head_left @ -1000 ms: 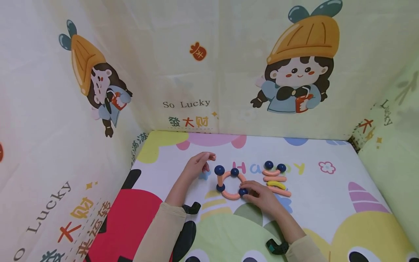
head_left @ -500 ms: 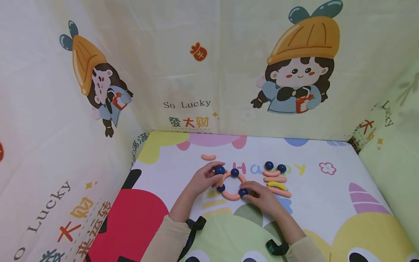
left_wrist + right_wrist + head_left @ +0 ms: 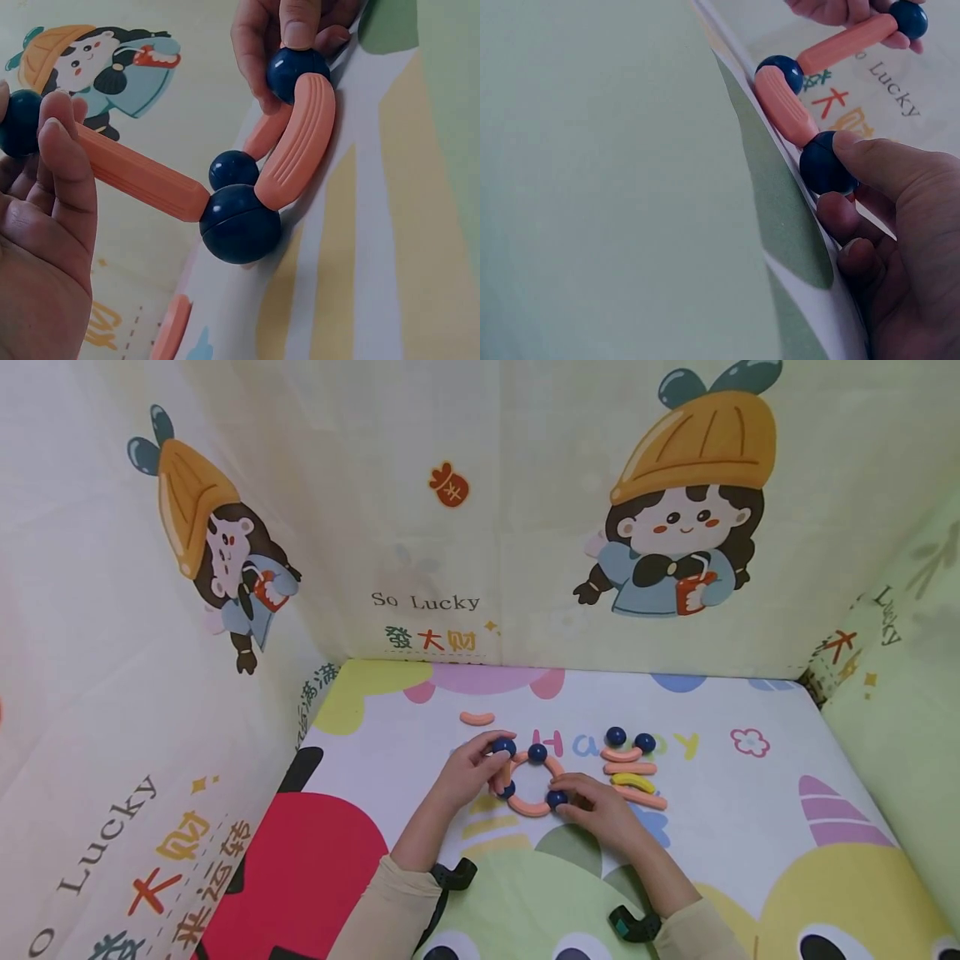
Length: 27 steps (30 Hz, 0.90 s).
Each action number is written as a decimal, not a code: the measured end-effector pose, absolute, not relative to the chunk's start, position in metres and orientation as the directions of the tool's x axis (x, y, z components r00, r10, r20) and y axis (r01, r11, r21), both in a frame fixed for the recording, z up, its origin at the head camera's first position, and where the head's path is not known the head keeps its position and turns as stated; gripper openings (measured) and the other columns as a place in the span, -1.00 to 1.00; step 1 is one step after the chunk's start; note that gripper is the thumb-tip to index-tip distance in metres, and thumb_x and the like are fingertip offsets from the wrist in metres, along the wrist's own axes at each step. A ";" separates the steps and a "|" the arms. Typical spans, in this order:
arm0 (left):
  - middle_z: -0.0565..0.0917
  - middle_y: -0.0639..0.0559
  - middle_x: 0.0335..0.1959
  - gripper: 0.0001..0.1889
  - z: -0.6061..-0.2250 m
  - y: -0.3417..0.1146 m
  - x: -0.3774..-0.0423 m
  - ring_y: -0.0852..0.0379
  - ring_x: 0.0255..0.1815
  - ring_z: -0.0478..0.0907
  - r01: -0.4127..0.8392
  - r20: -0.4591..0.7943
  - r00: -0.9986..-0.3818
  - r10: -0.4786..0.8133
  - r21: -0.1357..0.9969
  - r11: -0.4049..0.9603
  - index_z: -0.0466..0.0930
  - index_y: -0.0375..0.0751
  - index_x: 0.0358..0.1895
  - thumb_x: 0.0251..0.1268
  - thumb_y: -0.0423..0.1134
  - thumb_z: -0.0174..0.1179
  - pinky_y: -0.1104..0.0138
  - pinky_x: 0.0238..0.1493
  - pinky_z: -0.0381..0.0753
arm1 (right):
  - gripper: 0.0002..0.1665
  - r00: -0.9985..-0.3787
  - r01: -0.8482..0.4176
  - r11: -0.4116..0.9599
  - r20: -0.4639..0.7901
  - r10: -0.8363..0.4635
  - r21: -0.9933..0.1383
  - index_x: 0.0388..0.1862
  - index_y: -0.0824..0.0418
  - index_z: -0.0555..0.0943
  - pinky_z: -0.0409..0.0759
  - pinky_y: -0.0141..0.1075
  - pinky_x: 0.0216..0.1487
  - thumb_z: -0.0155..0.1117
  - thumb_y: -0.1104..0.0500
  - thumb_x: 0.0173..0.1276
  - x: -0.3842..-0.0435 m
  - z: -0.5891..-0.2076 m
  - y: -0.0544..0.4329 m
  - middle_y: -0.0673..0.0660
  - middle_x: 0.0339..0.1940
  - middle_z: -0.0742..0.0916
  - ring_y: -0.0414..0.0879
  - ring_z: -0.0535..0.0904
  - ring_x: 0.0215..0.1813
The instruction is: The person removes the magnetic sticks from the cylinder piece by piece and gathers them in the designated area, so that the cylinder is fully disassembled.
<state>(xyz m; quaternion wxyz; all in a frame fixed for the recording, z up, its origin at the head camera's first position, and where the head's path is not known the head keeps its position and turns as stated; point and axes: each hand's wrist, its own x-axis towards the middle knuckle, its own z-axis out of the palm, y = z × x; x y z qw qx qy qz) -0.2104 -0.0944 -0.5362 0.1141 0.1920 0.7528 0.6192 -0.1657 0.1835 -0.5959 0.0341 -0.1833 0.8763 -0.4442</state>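
A ring of curved orange rods (image 3: 529, 809) joined by dark blue balls lies flat on the printed mat. From its left ball (image 3: 240, 223) a straight orange rod (image 3: 146, 171) stands up, topped by another blue ball (image 3: 21, 124). My left hand (image 3: 467, 772) pinches that top ball between thumb and fingers. On the ring's near right side, my right hand (image 3: 596, 806) holds a blue ball (image 3: 828, 163) with thumb above and fingers below. The far ball (image 3: 537, 752) of the ring is untouched.
One loose curved orange rod (image 3: 477, 719) lies behind my left hand. To the right is a group of orange rods (image 3: 630, 769), a yellow curved rod (image 3: 633, 783) and two blue balls (image 3: 616, 737). Printed cloth walls (image 3: 525, 543) enclose the mat at back and sides.
My left hand has let go of a curved orange rod at the back and come nearer, taking hold of the upright rod's top ball. The right hand has stayed on its ball.
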 end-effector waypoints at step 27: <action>0.60 0.07 -0.19 -0.55 -0.518 -0.116 -0.256 -0.04 -0.23 0.53 0.140 0.076 -0.982 0.171 0.903 0.407 0.55 0.16 0.14 0.23 0.19 0.30 0.29 -0.28 0.53 | -0.56 -0.927 -0.302 0.533 0.113 -0.358 -0.791 0.19 -0.22 0.61 0.56 -0.40 -0.11 0.29 -0.21 0.34 -0.167 -0.597 0.184 -0.23 0.23 0.60 -0.25 0.55 -0.15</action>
